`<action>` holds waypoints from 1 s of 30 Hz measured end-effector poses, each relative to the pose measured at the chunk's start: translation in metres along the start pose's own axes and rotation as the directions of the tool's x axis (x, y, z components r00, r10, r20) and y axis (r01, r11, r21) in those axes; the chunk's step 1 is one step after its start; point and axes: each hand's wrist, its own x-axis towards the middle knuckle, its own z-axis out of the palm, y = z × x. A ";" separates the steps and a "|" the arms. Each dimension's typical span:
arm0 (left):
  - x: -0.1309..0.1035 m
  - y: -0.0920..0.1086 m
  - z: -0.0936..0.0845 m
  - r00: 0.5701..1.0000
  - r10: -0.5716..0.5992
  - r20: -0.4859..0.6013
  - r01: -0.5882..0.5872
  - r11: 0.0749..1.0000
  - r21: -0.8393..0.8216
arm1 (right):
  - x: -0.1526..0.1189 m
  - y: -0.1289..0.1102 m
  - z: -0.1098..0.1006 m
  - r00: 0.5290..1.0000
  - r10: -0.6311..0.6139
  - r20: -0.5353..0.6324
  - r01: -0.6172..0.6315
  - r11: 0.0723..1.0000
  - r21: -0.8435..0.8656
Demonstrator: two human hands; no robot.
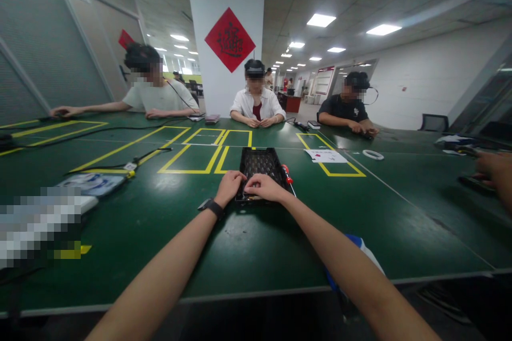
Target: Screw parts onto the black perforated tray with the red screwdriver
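A black rectangular tray (262, 162) with a patterned inside lies on the green table. My left hand (230, 186), with a dark band on its wrist, rests at the tray's near left edge, its fingers pressed together. Over the tray's near part is my right hand (262, 187), thumb and fingertips closed together; anything between them is too small to make out. A screwdriver with a red handle (287, 175) lies against the tray's right side.
The green table (256, 245) bears yellow tape outlines. A paper sheet (326, 156) and a white ring (373, 155) lie right of the tray. Cables and a flat device (94, 182) are left. Several people sit around; another person's hand (496, 168) is far right.
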 end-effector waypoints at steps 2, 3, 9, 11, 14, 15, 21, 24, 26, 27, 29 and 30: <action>-0.001 0.003 -0.002 1.000 -0.023 -0.002 0.023 1.000 -0.011 | -0.001 0.000 -0.012 0.993 0.077 -0.091 -0.083 0.994 -0.073; -0.002 0.004 -0.003 1.000 -0.031 0.005 0.031 0.999 -0.029 | -0.003 0.002 -0.020 0.981 0.130 -0.146 -0.149 0.980 -0.134; -0.011 0.003 -0.011 0.996 -0.023 0.085 0.039 0.981 -0.191 | -0.027 0.030 -0.078 0.712 0.618 -0.334 -0.697 0.559 -0.450; -0.013 0.000 -0.010 0.997 0.005 0.079 0.008 0.986 -0.164 | -0.033 0.039 -0.088 0.677 0.713 -0.185 -0.710 0.566 -0.419; -0.014 -0.001 -0.008 0.998 0.018 0.062 -0.011 0.993 -0.118 | -0.039 0.048 -0.091 0.668 0.744 0.018 -0.698 0.635 -0.331; -0.014 -0.001 -0.007 0.998 0.013 0.055 -0.007 0.994 -0.107 | -0.041 0.051 -0.089 0.663 0.748 0.039 -0.702 0.638 -0.317; -0.014 0.001 -0.005 0.999 0.017 0.048 -0.013 0.997 -0.073 | -0.043 0.059 -0.073 0.660 0.736 -0.149 -0.742 0.607 -0.285; -0.014 0.001 -0.003 0.999 0.022 0.041 -0.019 0.997 -0.072 | -0.041 0.056 -0.075 0.667 0.683 -0.299 -0.745 0.626 -0.232; -0.012 0.002 0.000 0.999 0.031 0.040 -0.028 0.997 -0.079 | -0.036 0.048 -0.075 0.678 0.627 -0.384 -0.725 0.657 -0.206; -0.011 0.002 0.001 0.999 0.037 0.040 -0.034 0.996 -0.083 | -0.032 0.043 -0.072 0.690 0.588 -0.423 -0.701 0.689 -0.186; -0.007 0.003 0.004 0.998 0.051 0.046 -0.047 0.995 -0.093 | -0.024 0.030 -0.060 0.725 0.497 -0.478 -0.618 0.775 -0.133; -0.006 0.004 0.004 0.998 0.053 0.043 -0.049 0.994 -0.094 | -0.019 0.023 -0.052 0.756 0.414 -0.507 -0.478 0.878 0.005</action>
